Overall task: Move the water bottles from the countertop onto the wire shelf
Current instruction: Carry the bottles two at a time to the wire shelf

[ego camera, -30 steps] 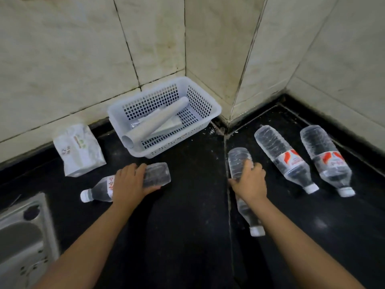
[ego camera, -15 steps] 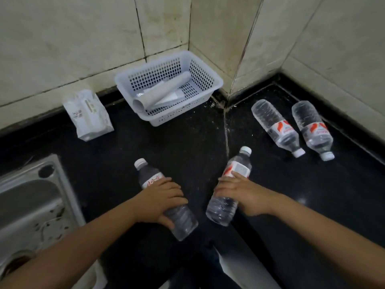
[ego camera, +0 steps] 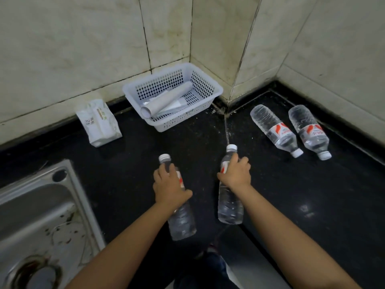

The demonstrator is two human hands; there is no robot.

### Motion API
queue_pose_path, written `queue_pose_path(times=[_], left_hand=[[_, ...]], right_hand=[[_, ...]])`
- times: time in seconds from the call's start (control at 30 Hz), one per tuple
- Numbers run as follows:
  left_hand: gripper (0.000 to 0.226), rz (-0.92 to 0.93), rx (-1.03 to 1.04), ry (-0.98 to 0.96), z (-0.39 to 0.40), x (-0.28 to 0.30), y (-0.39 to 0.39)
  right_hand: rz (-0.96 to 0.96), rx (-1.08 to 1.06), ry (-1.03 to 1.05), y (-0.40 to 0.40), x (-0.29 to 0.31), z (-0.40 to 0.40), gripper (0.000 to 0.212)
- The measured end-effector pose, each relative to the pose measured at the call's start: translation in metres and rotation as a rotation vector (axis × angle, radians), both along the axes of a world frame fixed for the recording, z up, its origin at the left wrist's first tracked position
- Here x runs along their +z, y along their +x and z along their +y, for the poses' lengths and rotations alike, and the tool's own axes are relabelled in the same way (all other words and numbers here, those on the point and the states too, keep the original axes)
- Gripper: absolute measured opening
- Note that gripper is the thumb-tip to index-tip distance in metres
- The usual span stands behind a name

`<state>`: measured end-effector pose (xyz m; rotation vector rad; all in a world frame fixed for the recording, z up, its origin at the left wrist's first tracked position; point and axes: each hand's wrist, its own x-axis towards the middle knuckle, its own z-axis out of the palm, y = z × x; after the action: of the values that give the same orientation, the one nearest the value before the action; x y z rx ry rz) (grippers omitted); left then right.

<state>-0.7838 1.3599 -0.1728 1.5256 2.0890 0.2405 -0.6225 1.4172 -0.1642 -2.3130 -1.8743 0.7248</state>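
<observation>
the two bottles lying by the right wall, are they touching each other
Apart. The head view shows a strip of dark countertop running the full length between the nearer lying bottle and the one closer to the wall, caps included.

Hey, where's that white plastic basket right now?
In the head view, the white plastic basket sits on the black countertop in the back corner against the tiled wall, between the white packet on its left and two lying water bottles on its right.

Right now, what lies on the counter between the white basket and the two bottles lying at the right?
Nothing: in the head view, only bare black countertop separates the white basket from the two lying bottles.
</observation>
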Motion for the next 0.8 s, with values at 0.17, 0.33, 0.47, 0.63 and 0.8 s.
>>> queue_pose_path(times=[0.17,0.33,0.47,0.63,0.8], left_hand=[[0.083,0.020,-0.309,-0.031,-0.011,-0.003,-0.009],[0.061,0.195,-0.116,0.063,-0.017,-0.003,0.003],[0.058,0.208,-0.146,0.067,-0.012,-0.007,0.003],[0.056,0.212,-0.245,0.119,-0.019,0.006,0.012],[0.081,0.184,-0.561,0.508,-0.022,0.025,0.065]], right_hand=[[-0.032,0.357,-0.044,0.008,-0.003,-0.026,0.073],[-0.192,0.310,0.082,0.003,-0.011,-0.040,0.063],[-0.216,0.318,0.120,0.003,-0.012,-0.040,0.060],[-0.210,0.258,0.280,0.022,-0.002,-0.067,0.069],[-0.221,0.091,0.452,0.070,0.014,-0.117,0.085]])
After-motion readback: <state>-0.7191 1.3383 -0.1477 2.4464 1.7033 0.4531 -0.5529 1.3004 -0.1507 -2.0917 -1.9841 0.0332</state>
